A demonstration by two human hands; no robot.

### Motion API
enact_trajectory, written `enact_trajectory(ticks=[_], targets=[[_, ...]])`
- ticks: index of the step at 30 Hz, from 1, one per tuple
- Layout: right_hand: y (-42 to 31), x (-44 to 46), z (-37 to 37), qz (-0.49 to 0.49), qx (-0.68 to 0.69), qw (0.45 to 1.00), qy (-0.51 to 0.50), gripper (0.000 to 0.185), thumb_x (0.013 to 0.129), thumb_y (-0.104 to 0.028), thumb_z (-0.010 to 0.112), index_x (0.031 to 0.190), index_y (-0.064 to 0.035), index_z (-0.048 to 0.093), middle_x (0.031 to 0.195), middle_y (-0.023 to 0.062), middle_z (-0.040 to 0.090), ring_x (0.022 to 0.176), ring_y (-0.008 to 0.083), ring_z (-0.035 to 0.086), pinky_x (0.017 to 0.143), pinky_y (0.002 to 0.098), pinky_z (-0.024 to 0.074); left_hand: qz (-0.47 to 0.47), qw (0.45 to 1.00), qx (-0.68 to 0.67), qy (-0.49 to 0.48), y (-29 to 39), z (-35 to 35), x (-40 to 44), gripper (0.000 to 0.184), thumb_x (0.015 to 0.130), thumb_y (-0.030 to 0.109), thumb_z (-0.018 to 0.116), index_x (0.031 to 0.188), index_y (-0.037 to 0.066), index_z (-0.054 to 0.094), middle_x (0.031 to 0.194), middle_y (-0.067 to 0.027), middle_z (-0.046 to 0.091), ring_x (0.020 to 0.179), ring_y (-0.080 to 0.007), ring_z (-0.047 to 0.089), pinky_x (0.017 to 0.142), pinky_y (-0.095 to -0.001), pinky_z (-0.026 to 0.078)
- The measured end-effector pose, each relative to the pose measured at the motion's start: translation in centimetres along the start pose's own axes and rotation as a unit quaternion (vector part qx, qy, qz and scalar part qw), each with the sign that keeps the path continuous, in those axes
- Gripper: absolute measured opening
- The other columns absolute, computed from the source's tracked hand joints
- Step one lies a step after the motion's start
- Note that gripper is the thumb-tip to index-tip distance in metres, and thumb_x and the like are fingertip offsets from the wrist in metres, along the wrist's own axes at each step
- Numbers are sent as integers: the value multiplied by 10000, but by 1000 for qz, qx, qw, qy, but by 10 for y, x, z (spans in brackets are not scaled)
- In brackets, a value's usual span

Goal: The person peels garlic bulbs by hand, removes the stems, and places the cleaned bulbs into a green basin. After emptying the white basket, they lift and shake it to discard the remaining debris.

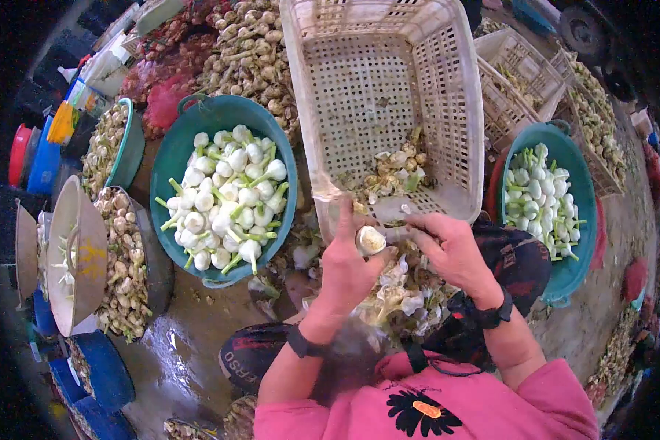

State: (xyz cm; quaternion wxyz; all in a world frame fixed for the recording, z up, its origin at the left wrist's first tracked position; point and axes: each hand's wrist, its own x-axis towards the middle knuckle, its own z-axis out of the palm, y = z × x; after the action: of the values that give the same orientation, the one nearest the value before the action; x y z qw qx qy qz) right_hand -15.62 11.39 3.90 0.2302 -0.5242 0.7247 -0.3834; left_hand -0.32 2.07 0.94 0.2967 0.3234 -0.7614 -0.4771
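A garlic bulb (371, 240) with a pale cut base faces up between my hands, in front of the perforated crate. My left hand (347, 257) is closed around it, thumb on its right side and index finger pointing up. My right hand (447, 246) is beside it on the right, fingers bent together toward the bulb; what they hold, if anything, is too small to make out. Loose skins and peelings (392, 297) lie below my hands. The white plastic crate (359, 73) holds some unpeeled bulbs (403, 163) near its closer end.
Left of the crate is a green tub (290, 158) of peeled white garlic; another green tub (561, 282) of garlic stands at the right. Unpeeled garlic (249, 55) is heaped behind. A metal bowl (88, 257), blue containers (108, 367) and more crates (521, 62) surround the area.
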Motion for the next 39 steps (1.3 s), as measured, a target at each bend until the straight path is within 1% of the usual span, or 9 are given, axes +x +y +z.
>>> enact_trajectory(ticks=[3,10,19,23,26,27,30,34,39], targets=[[-19,7,-3,-117,-21,993,-11,123,750,-85,636,837,2,635,729,136,611,677,283,601,618,337,478,47,996,69,10,1,4,1,936,630,59,715,1385,-45,172,958,-166,613,808,-298,616,707,-334,496],[-18,-1,33,-124,-236,963,-40,130,644,-152,640,621,-63,549,611,109,552,594,299,580,543,415,473,145,965,219,4,-9,8,-2,790,641,-6,590,1355,-73,258,826,-172,593,672,-308,568,603,-376,481],[4,7,39,-79,-126,989,-6,147,657,-172,617,646,-31,576,646,145,588,588,305,584,546,402,459,159,971,180,-8,-13,8,-3,844,638,44,654,1363,-64,235,905,-158,630,720,-309,601,633,-377,499],[41,25,21,198,124,969,74,231,711,-138,547,840,33,632,740,157,634,595,181,559,580,349,454,-62,996,44,-44,2,1,0,939,610,66,718,1401,56,212,1002,-164,632,850,-297,634,728,-316,515],[34,25,14,168,190,967,7,220,776,-81,559,945,50,613,821,52,622,710,84,542,643,251,455,-79,994,29,-67,-5,4,-1,943,629,71,699,1411,68,172,975,-149,642,853,-265,638,734,-318,510],[37,24,20,100,226,969,-9,353,796,-89,555,1119,50,542,949,69,610,829,93,548,754,252,457,-66,993,61,-82,-8,5,0,920,634,71,686,1407,66,188,961,-147,643,843,-255,637,735,-318,506],[30,25,36,79,239,965,76,349,770,-104,579,1107,-14,581,968,106,630,928,165,575,805,281,466,-57,982,108,-143,-11,6,1,858,643,73,649,1394,55,235,920,-141,643,810,-231,630,739,-319,494],[31,37,33,148,256,938,-182,243,829,-202,585,966,-11,644,763,54,640,729,175,571,677,265,461,-164,951,21,-262,-8,2,1,765,625,95,627,1331,3,347,872,-132,636,771,-205,607,738,-311,477],[95,74,72,190,171,967,14,332,823,-299,565,1011,-27,602,855,137,638,712,264,565,708,362,460,-234,955,-21,-181,5,-13,1,613,685,141,581,1253,-43,441,883,-112,639,794,-160,591,723,-291,474]])
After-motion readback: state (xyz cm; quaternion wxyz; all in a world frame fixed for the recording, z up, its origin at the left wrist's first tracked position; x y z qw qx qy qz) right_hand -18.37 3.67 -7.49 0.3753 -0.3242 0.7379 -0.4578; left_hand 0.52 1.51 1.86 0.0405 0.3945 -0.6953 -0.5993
